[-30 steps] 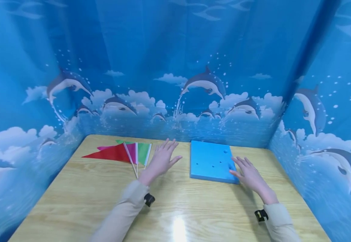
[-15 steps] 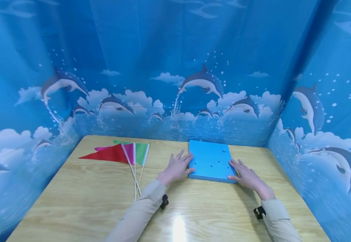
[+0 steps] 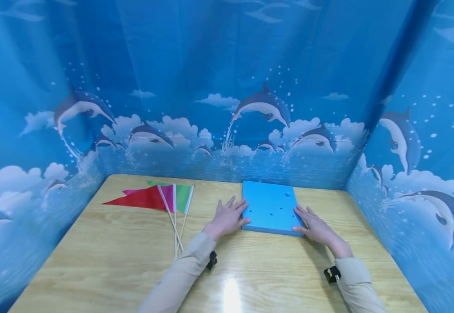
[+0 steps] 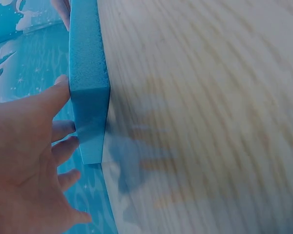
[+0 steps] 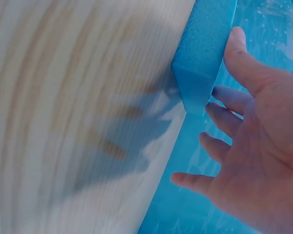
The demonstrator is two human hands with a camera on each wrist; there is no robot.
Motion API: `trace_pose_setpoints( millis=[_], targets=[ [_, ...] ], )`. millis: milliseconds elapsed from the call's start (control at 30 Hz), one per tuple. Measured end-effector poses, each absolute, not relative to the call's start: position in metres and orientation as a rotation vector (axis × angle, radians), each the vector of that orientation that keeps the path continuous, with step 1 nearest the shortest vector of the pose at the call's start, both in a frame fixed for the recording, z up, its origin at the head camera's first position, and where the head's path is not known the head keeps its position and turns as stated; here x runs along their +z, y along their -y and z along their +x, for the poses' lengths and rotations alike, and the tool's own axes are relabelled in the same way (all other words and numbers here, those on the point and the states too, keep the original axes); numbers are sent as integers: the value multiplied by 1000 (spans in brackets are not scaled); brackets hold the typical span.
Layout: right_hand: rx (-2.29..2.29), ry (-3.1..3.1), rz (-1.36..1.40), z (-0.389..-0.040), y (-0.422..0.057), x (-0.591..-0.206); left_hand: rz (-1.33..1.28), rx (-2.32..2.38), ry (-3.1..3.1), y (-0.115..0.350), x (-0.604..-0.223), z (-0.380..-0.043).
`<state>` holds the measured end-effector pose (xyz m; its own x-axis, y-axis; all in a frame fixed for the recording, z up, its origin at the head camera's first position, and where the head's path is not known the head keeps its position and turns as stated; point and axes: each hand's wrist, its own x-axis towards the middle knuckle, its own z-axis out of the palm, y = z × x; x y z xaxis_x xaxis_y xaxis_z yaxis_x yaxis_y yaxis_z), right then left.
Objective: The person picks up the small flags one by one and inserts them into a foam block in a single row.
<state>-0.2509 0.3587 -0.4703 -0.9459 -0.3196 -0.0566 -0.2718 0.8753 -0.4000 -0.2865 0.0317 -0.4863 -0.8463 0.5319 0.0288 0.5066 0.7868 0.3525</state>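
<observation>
A flat blue foam board (image 3: 268, 202) with several small holes in its top lies toward the back of the wooden table. My left hand (image 3: 227, 218) rests at its left edge, fingers spread and mostly straight. On the opposite side, my right hand (image 3: 317, 226) touches the right edge with extended fingers, its thumb by the front corner. The left wrist view shows the thumb and fingertips against the foam board's edge (image 4: 90, 68). In the right wrist view, thumb and index finger meet the board's corner (image 5: 198, 63), while the other fingers spread off it.
Left of the board lie a red flag (image 3: 141, 199), a purple flag (image 3: 168, 191) and a green flag (image 3: 182, 199), overlapping, their thin sticks crossing near my left sleeve. A blue dolphin-print curtain (image 3: 227, 87) surrounds the table (image 3: 113, 261) at the back and sides.
My left hand has moved right, from beside the flags to the board's left edge. The right hand has come onto the right edge. The board has shifted very slightly left.
</observation>
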Motion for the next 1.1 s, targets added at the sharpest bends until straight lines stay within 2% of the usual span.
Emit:
trace_pose_setpoints(
  millis=[1100],
  targets=[
    [-578,-2888,-603,-244,-277,-471,704,519,-2914,54,-483,-261]
  ],
)
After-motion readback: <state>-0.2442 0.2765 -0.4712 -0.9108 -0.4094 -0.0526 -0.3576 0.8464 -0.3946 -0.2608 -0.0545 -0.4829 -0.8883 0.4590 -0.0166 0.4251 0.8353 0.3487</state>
